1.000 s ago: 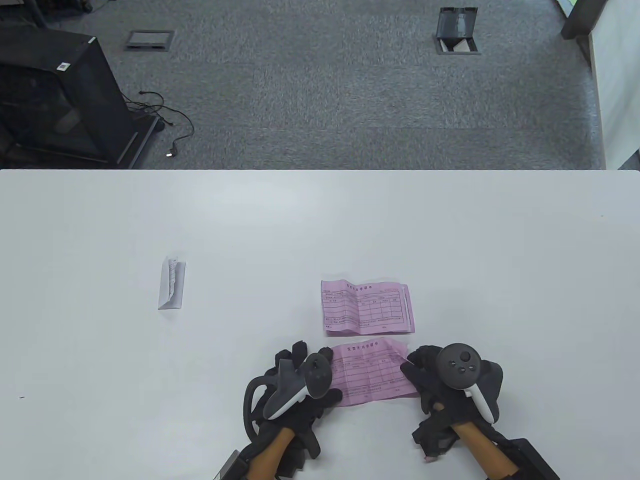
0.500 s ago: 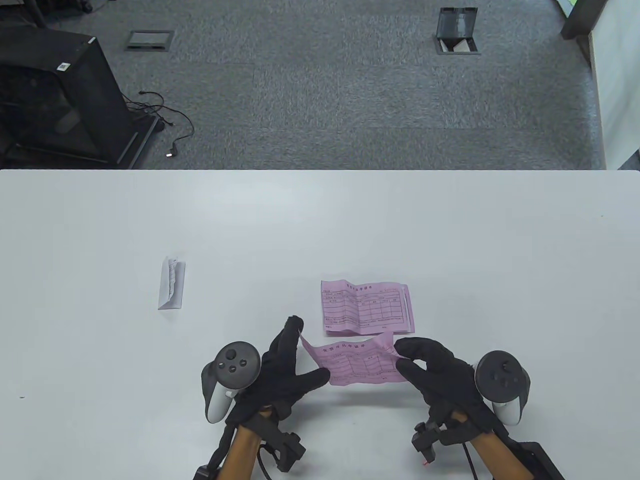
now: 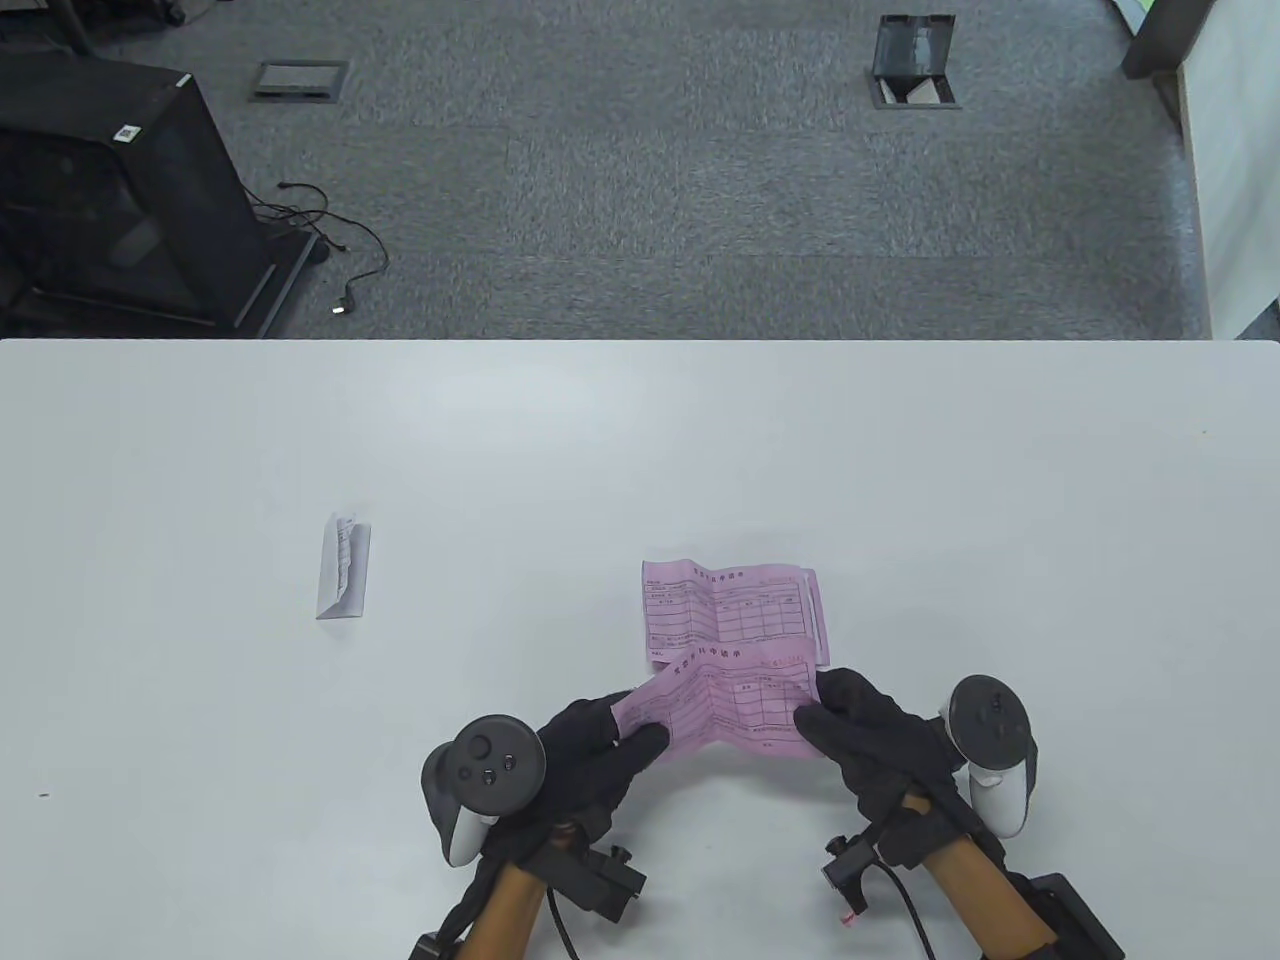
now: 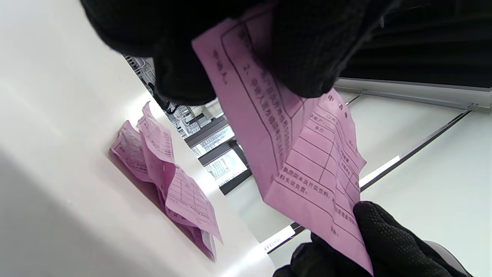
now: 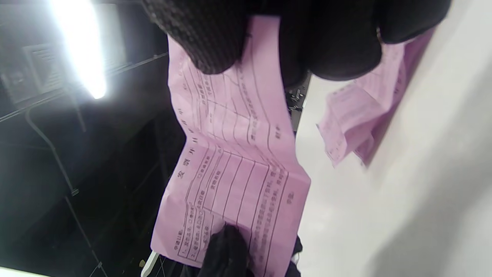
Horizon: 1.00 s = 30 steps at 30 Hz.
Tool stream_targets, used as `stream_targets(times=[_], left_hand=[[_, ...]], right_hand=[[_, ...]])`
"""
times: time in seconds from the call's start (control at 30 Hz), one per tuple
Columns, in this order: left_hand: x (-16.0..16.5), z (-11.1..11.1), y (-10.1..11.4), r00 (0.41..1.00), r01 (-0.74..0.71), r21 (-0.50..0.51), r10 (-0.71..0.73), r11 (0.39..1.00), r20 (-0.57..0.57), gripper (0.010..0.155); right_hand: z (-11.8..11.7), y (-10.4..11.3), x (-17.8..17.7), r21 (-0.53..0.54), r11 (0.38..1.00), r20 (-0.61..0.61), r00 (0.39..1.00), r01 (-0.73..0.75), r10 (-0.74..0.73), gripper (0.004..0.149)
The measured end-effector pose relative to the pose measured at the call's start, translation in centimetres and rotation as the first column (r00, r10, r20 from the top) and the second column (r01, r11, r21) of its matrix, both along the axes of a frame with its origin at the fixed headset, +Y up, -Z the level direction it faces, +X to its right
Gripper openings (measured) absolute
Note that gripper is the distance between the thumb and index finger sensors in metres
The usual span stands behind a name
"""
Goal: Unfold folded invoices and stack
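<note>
Now my left hand (image 3: 590, 745) and right hand (image 3: 865, 735) each pinch an end of the unfolded pink paper invoice (image 3: 725, 705); a moment ago it hung lower and nearer me, and I've carried it up to the stack of pink invoices (image 3: 735, 610), ready to lay down. Its printed grid carries Chinese characters too blurred to read. Farther left, a folded white paper slip (image 3: 343, 566) waits.

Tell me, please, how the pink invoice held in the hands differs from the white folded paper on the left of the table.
The held pink invoice is opened out; the white folded paper remains folded narrow. The left hand and right hand grip the invoice's ends; the white paper lies untouched. Both carry print.
</note>
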State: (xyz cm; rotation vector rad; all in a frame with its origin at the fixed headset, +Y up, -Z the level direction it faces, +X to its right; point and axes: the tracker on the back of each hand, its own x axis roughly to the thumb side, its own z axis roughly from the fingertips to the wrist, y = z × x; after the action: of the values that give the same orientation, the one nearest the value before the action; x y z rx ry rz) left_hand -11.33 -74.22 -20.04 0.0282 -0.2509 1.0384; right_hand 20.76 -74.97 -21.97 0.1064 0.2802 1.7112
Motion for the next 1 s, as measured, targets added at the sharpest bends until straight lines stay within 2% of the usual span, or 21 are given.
stream_targets(times=[0.13, 0.3, 0.4, 0.63, 0.8, 0.9, 1.0], left_hand=[[0.0, -0.2, -0.4, 1.000, 0.007, -0.036, -0.007, 0.999, -0.003, 0.042], [-0.7, -0.6, -1.2, 0.996, 0.016, -0.122, -0.027, 0.992, -0.089, 0.048], [-0.6, -0.8, -1.7, 0.995, 0.009, -0.165, -0.026, 0.986, -0.101, 0.052], [0.0, -1.3, -2.3, 0.981, 0.121, -0.253, -0.154, 0.960, -0.119, 0.058], [0.5, -2.6, -1.0, 0.964, 0.136, -0.282, -0.192, 0.950, -0.181, 0.060], [0.9, -3.9, 0.2, 0.952, 0.155, -0.276, -0.219, 0.949, -0.216, 0.062], [1.5, -5.6, 1.4, 0.934, 0.184, -0.298, -0.261, 0.937, -0.243, 0.063]], right_hand=[[-0.4, -0.5, 0.2, -0.026, 1.000, -0.021, 1.000, 0.000, -0.001, 0.040], [-0.6, -0.5, 0.9, 0.024, 0.987, 0.052, 0.986, -0.159, 0.157, 0.037], [-0.7, -0.5, 0.9, 0.051, 0.964, 0.078, 0.964, -0.260, 0.255, 0.036], [-0.6, -0.7, 1.3, 0.055, 0.877, 0.092, 0.877, -0.478, 0.472, 0.035], [-1.2, 0.4, 1.5, 0.041, 0.872, 0.124, 0.869, -0.488, 0.480, 0.035], [-2.6, 2.2, 1.7, 0.080, 0.838, 0.182, 0.835, -0.540, 0.520, 0.035], [-4.2, 3.6, 1.4, 0.075, 0.808, 0.210, 0.801, -0.585, 0.561, 0.035]])
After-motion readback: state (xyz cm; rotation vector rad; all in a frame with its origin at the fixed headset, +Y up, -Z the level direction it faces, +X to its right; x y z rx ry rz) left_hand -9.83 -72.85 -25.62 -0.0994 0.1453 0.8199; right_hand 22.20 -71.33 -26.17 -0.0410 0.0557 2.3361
